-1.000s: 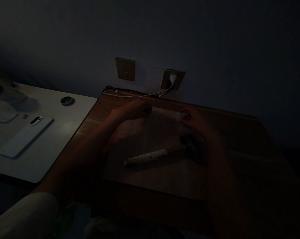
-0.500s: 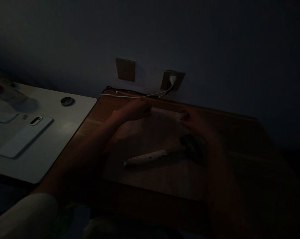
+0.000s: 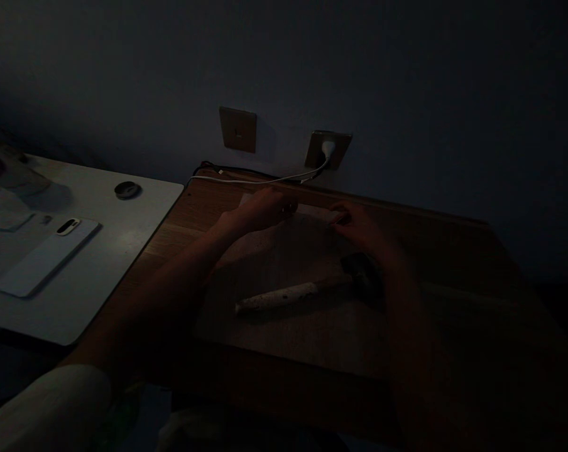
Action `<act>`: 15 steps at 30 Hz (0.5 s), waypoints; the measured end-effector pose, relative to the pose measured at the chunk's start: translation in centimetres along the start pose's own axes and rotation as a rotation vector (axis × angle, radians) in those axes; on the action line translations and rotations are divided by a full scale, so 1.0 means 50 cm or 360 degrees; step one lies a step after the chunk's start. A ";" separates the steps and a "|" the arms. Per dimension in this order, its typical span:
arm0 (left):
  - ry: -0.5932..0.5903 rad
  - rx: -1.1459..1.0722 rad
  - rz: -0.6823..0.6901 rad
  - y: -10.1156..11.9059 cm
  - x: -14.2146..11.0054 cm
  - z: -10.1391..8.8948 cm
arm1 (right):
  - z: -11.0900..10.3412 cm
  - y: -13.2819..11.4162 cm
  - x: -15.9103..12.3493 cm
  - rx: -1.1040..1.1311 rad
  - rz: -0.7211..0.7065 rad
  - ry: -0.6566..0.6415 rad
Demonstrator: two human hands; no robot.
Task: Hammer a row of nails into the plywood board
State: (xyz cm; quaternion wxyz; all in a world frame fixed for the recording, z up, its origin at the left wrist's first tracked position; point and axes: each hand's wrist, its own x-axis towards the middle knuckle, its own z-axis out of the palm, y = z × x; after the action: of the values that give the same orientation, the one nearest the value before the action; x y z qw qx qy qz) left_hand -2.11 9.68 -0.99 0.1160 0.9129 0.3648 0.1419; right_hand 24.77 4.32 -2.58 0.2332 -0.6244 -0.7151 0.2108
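Note:
In dim light, my left hand (image 3: 269,207) rests over the far edge of a flat board (image 3: 284,339), its fingers curled inward. What lies in them, if anything, is too dark to make out. My right hand (image 3: 357,227) is a short gap away near the board's far right corner, thumb and fingers drawn together; any small thing between them is hidden. A hammer (image 3: 284,296) lies on the board nearer to me, its pale worn handle pointing left and its dark head (image 3: 362,273) beside my right wrist.
The board lies on a wooden table (image 3: 453,245) against a wall. A white table (image 3: 119,232) on the left bears a phone (image 3: 48,258) and a small round lid (image 3: 127,190). A white cable (image 3: 246,182) runs to a wall socket (image 3: 343,150).
My left hand has shifted slightly to the right. My right hand has moved a little left, so the gap between them is narrower. The hammer lies where it was.

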 end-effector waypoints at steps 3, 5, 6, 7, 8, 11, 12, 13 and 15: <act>0.0052 -0.0054 0.0018 -0.001 0.001 0.004 | -0.002 -0.015 -0.003 -0.0087 0.0036 0.0028; 0.0049 -0.0091 0.0044 0.000 0.001 0.008 | -0.003 -0.026 -0.004 -0.0159 0.0063 0.0042; 0.0038 -0.0107 0.0056 0.001 0.002 0.010 | -0.003 -0.030 -0.005 -0.0185 0.0074 0.0045; 0.0028 -0.0121 0.0068 0.001 0.003 0.012 | -0.003 -0.034 -0.005 -0.0198 0.0080 0.0043; 0.0022 -0.0132 0.0078 0.001 0.003 0.015 | -0.002 -0.037 -0.005 -0.0204 0.0083 0.0038; 0.0009 -0.0160 0.0118 -0.001 0.006 0.020 | 0.001 -0.044 -0.005 -0.0227 0.0060 0.0004; 0.0006 -0.0166 0.0128 -0.001 0.006 0.020 | 0.001 -0.047 -0.006 -0.0246 0.0043 -0.0014; -0.0001 -0.0169 0.0135 -0.001 0.006 0.020 | 0.001 -0.049 -0.006 -0.0267 0.0023 -0.0030; -0.0007 -0.0157 0.0125 0.001 0.006 0.019 | -0.002 -0.055 -0.006 -0.0307 -0.0029 -0.0073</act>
State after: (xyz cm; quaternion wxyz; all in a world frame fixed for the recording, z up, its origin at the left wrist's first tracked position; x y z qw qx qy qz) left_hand -1.56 9.74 -1.79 0.1559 0.9199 0.3211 0.1621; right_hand 22.70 3.64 -0.88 0.1575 -0.6324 -0.7428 0.1532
